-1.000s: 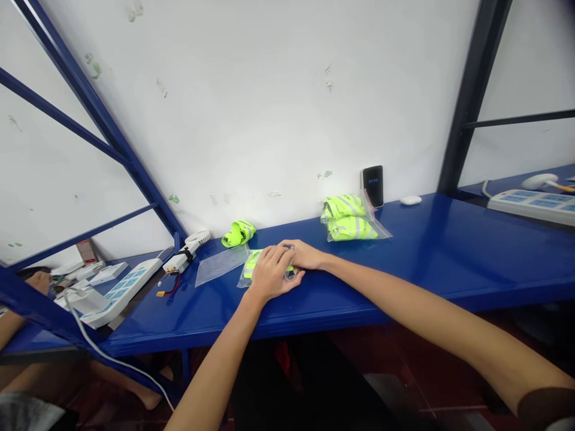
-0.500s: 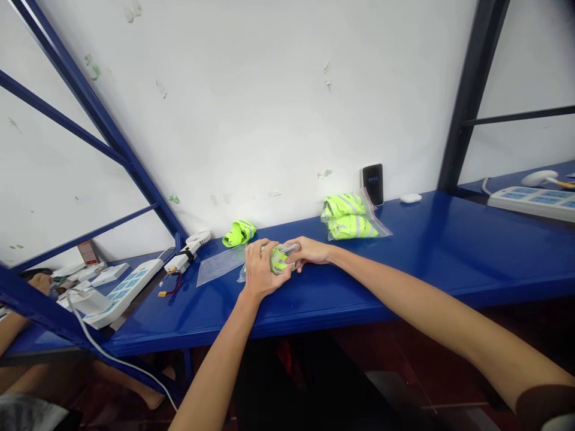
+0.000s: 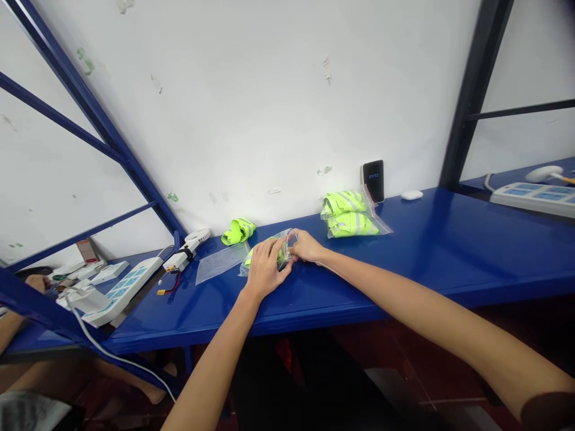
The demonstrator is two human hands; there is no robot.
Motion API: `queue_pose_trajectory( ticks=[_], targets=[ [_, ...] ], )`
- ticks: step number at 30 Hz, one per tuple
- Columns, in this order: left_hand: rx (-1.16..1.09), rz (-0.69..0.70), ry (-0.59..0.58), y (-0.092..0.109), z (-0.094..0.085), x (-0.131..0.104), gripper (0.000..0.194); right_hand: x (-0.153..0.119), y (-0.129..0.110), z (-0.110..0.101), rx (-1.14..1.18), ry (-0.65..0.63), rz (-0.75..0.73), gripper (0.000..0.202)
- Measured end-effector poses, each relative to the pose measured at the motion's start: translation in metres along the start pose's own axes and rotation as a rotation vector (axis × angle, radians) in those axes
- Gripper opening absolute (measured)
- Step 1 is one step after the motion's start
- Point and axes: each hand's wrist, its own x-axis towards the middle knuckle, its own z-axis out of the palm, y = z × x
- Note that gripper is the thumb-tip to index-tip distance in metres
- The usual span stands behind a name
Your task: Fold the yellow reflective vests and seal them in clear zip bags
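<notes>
A clear plastic bag (image 3: 246, 263) with a folded neon-yellow reflective garment inside lies on the blue table. My left hand (image 3: 266, 269) lies over it with fingers curved across the top, gripping it. At the bag's right end, my right hand (image 3: 306, 246) pinches the plastic at what looks like its mouth; its fingertips are partly hidden. Left of the hands rests a flat clear bag (image 3: 221, 263). Behind that sits a loose rolled neon-yellow piece (image 3: 238, 231) with silver stripes. Two filled bags (image 3: 353, 225) are stacked to the right, near the wall.
Against the wall stands a dark-screened device (image 3: 374, 179), with a small white case (image 3: 411, 195) to its right. A white fan (image 3: 197, 236), a cable connector (image 3: 167, 291) and a power strip (image 3: 126, 290) occupy the left. Another person's arm (image 3: 13, 323) shows at far left.
My right hand has shifted slightly up and now pulls the bag's end up. My left hand has slid a little, showing more of the bag's left end. The view has tilted slightly.
</notes>
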Motion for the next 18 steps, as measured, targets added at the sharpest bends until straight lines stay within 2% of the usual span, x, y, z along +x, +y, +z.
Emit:
queue_pose_trajectory(
  ticks=[2,5,8,13,18],
  targets=[
    [0.025,-0.041,0.009,0.001,0.002,0.000,0.058,-0.001,-0.003,0.000,0.038,-0.034,0.034,0.034],
    [0.060,-0.175,0.030,0.002,0.002,0.001,0.064,-0.002,-0.008,-0.003,0.113,-0.116,0.088,0.031],
    [0.040,-0.272,-0.002,0.001,0.002,0.001,0.069,-0.003,-0.010,-0.002,0.168,-0.092,0.124,0.031],
    [-0.037,-0.251,-0.057,-0.004,0.003,0.000,0.064,-0.003,-0.006,0.001,0.151,-0.041,0.069,0.010],
    [-0.153,-0.242,-0.010,-0.013,0.004,-0.003,0.056,-0.001,-0.002,-0.003,0.195,-0.053,0.022,0.010]
  ],
)
